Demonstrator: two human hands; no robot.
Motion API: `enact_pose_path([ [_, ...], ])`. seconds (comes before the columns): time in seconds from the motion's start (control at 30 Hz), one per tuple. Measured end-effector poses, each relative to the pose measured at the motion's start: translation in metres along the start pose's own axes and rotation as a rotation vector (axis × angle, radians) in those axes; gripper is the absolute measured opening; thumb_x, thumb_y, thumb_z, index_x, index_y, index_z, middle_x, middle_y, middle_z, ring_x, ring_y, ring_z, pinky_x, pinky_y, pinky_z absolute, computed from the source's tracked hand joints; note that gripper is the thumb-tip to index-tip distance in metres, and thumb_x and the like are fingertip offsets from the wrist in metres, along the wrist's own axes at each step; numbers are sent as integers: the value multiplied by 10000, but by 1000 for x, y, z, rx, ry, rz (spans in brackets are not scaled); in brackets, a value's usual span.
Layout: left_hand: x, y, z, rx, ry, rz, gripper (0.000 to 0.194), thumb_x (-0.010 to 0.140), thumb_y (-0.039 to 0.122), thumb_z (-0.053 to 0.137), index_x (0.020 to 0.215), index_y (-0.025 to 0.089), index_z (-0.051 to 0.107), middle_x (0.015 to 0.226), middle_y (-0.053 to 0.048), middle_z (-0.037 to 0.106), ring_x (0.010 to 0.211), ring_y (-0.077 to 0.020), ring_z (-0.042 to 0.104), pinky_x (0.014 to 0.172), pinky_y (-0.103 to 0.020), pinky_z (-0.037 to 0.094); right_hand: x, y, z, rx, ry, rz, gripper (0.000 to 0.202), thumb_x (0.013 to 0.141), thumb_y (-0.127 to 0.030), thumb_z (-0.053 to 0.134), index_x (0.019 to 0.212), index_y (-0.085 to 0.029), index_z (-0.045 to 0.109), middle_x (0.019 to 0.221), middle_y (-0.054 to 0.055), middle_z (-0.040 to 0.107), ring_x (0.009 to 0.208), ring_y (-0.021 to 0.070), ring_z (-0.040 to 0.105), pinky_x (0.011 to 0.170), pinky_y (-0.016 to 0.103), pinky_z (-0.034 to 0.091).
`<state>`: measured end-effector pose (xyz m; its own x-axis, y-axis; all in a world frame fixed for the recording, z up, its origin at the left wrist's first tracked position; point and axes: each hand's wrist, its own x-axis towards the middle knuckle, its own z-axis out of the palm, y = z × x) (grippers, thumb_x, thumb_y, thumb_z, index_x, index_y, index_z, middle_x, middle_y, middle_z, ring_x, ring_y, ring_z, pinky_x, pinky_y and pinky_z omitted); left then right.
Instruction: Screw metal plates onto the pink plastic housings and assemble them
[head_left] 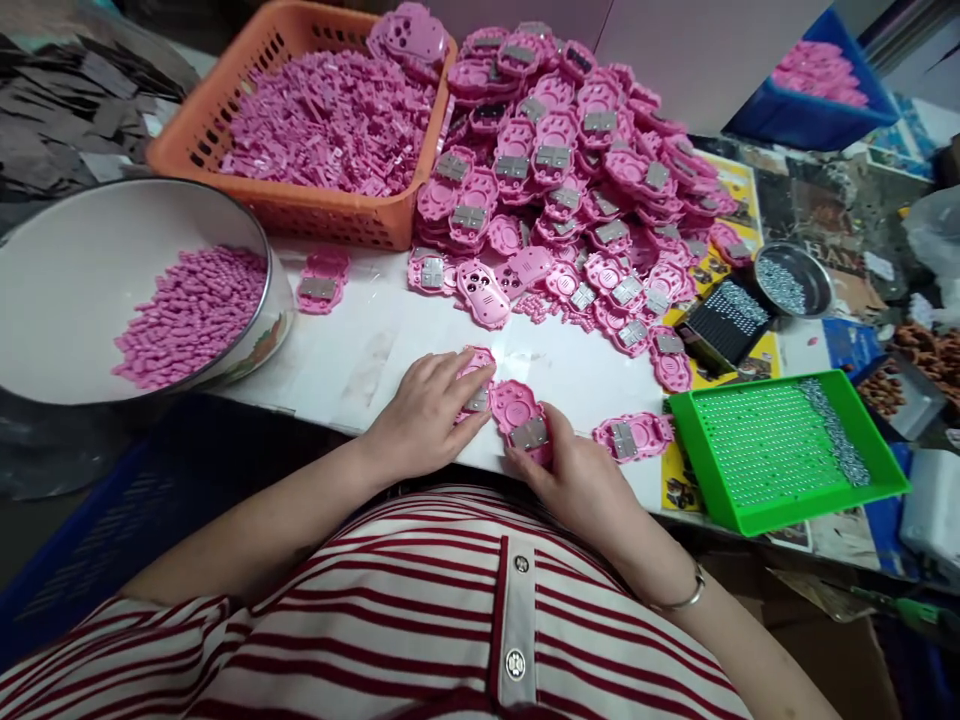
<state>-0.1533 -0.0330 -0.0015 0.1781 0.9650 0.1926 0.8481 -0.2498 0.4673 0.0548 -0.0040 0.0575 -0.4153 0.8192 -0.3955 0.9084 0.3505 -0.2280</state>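
Observation:
My left hand (416, 418) lies over a pink plastic toy shell (478, 358), its thumb and fingers curled about the piece and covering part of it. Gripped at its lower end by my right hand (581, 470), a second pink half-shell (514, 405) shows its inner side, with a grey metal battery plate (529, 434). The two shells sit side by side near the table's front edge. Another open-faced pink shell (634, 437) rests on the table to the right of my right hand.
Behind my hands rises a large heap of pink shells (551, 160). An orange basket (292, 205) holds small pink parts; a white enamel basin (67, 240) holds pink pieces. On the right are a green screw tray (757, 520), a black screw tray (712, 335) and a metal bowl (817, 300).

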Motion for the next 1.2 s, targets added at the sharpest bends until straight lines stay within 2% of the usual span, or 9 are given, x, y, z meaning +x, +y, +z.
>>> enact_pose_path([
  [0.13,6,1,5,20,38,-35,499,963,383,476,1399,143,501,1510,-192,424,1392,-341,390,1138,-541,351,6,-8,5,-243,-11,7,816,956,-619,285,1499,-11,240,826,212,738,778,352,733,649,415,513],
  [0.33,6,-6,-2,-2,65,-47,515,941,376,508,1401,144,481,1477,-172,479,1370,-307,438,1141,-515,379,14,-13,8,-391,99,8,805,951,-639,192,1408,-18,423,673,199,697,640,304,699,517,330,405],
  [0.47,5,-9,-6,-22,85,-38,509,926,357,537,1377,123,498,1441,-166,522,1344,-292,474,1144,-482,392,14,-16,5,-436,216,-82,724,950,-641,186,1023,-80,638,632,184,659,604,275,661,484,302,268],
  [0.57,8,-10,-6,-23,106,-64,522,912,354,572,1369,110,500,1431,-171,534,1332,-298,487,1143,-483,395,14,-13,2,-524,299,-79,653,943,-656,217,801,-145,599,592,155,627,557,246,629,479,295,193],
  [0.73,17,0,0,-83,2,33,588,906,397,619,1407,129,464,1451,-171,523,1368,-297,461,1159,-497,380,11,-4,-11,-644,321,-144,625,929,-672,301,749,-153,600,547,124,593,510,228,590,481,289,149],
  [0.83,24,5,-1,-105,-64,141,647,897,456,633,1429,136,451,1511,-193,448,1394,-298,436,1154,-479,390,14,7,-34,-629,310,-42,639,921,-680,312,778,-165,663,548,122,603,487,226,563,474,286,135],
  [0.9,32,0,-8,-59,-16,133,577,944,425,565,1427,127,461,1538,-191,411,1407,-291,421,1159,-477,380,23,14,-52,-564,288,39,638,913,-694,312,865,-195,706,548,106,607,476,228,538,467,286,149],
  [1.0,57,-18,-23,121,58,19,461,989,170,398,1445,151,461,1548,-113,426,1438,-262,380,1211,-492,287,51,17,-70,-500,262,58,530,926,-618,381,956,-205,711,629,103,644,541,225,547,484,301,191],
  [1.2,106,-46,-32,405,-92,8,570,918,44,364,1424,266,507,1486,21,518,1460,-248,332,1242,-565,110,121,-2,-56,-393,353,-216,367,921,-391,470,1099,-128,654,1021,180,659,821,254,617,587,336,324],
])
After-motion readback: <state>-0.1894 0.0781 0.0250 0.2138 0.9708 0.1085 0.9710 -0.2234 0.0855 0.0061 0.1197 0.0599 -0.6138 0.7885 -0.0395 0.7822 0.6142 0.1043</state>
